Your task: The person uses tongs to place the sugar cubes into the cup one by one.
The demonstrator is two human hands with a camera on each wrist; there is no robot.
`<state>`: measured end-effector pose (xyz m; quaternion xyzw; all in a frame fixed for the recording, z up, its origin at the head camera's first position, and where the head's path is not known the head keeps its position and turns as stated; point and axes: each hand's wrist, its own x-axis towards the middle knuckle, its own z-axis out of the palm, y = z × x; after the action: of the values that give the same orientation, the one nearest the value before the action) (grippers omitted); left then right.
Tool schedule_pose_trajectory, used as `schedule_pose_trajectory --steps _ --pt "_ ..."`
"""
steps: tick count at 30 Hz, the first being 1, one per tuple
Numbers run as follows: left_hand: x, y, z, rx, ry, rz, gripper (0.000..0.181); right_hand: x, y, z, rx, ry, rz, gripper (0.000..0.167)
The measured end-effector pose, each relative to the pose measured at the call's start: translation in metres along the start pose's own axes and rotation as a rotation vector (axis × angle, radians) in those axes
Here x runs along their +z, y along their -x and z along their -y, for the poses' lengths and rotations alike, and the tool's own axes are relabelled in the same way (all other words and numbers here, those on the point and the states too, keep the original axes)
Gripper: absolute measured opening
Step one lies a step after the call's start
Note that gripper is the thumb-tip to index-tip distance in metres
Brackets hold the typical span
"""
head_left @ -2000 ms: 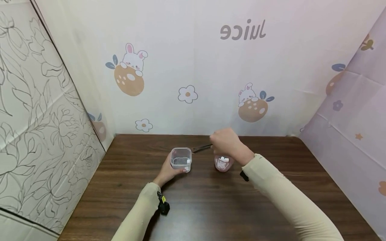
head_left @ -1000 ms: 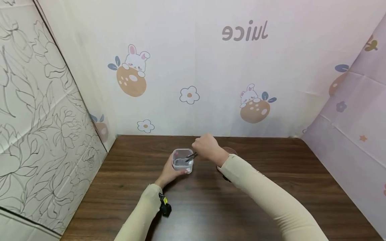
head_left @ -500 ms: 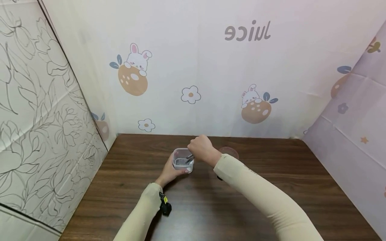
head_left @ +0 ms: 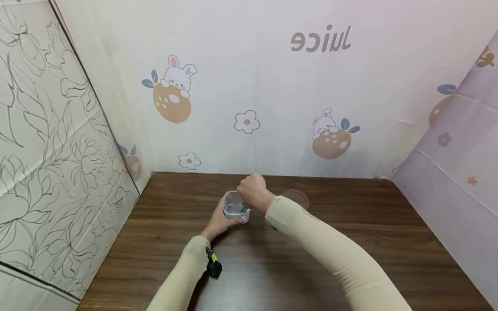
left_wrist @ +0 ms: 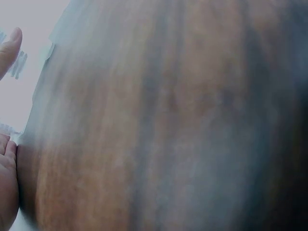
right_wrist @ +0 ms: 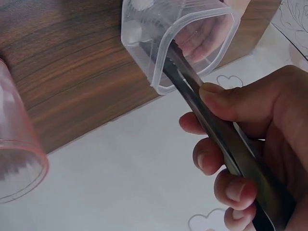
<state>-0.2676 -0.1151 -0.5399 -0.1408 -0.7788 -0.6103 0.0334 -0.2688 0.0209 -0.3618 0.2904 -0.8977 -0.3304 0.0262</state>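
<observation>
A clear square plastic container [head_left: 230, 214] stands on the table, gripped by my left hand [head_left: 218, 221] around its left and near sides. My right hand [head_left: 253, 190] holds metal tongs [right_wrist: 204, 113] between thumb and curled fingers. The tongs slant through the container's mouth, their tips inside near its bottom. Small white pieces [right_wrist: 134, 31] show through the container's wall by the tips; whether the tongs pinch one I cannot tell. In the left wrist view only my thumb [left_wrist: 8, 53] and part of the palm show, at the left edge beside the container.
A clear pink cup [right_wrist: 19, 120] stands to the right of the container, mostly behind my right forearm in the head view. The brown wooden table [head_left: 350, 242] ends at a printed fabric wall [head_left: 249, 86], with more fabric at both sides.
My right hand has moved left from above the pink cup to the container, and the tongs' tips have gone down inside it. The left hand keeps its grip on the container.
</observation>
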Motion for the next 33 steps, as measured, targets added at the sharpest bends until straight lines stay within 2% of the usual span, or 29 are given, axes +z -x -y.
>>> schedule_pose_trajectory --steps 8,15,17,20,24,27,33 --pt "0.002 0.002 -0.004 -0.014 0.002 0.033 0.101 -0.001 -0.003 0.008 0.013 0.063 0.078 0.017" --pt "-0.001 0.008 -0.035 0.014 0.055 0.055 0.096 0.000 -0.004 0.010 0.014 0.099 0.083 0.014" --pt "-0.003 0.008 -0.039 0.014 0.054 0.060 0.096 0.001 -0.005 0.010 0.013 0.104 0.083 0.014" --pt "-0.003 0.005 -0.032 0.018 0.036 0.057 0.098 0.001 -0.005 0.010 0.004 0.102 0.069 0.013" --pt "0.000 0.000 -0.012 -0.003 -0.007 0.034 0.103 0.001 -0.006 0.010 -0.014 0.100 0.044 0.013" --pt "0.001 -0.002 -0.002 -0.029 -0.023 0.015 0.105 0.003 -0.006 0.010 -0.025 0.097 0.014 0.014" --pt "0.000 -0.001 0.000 -0.043 -0.023 -0.004 0.106 0.007 -0.004 0.007 -0.053 0.070 -0.027 0.015"
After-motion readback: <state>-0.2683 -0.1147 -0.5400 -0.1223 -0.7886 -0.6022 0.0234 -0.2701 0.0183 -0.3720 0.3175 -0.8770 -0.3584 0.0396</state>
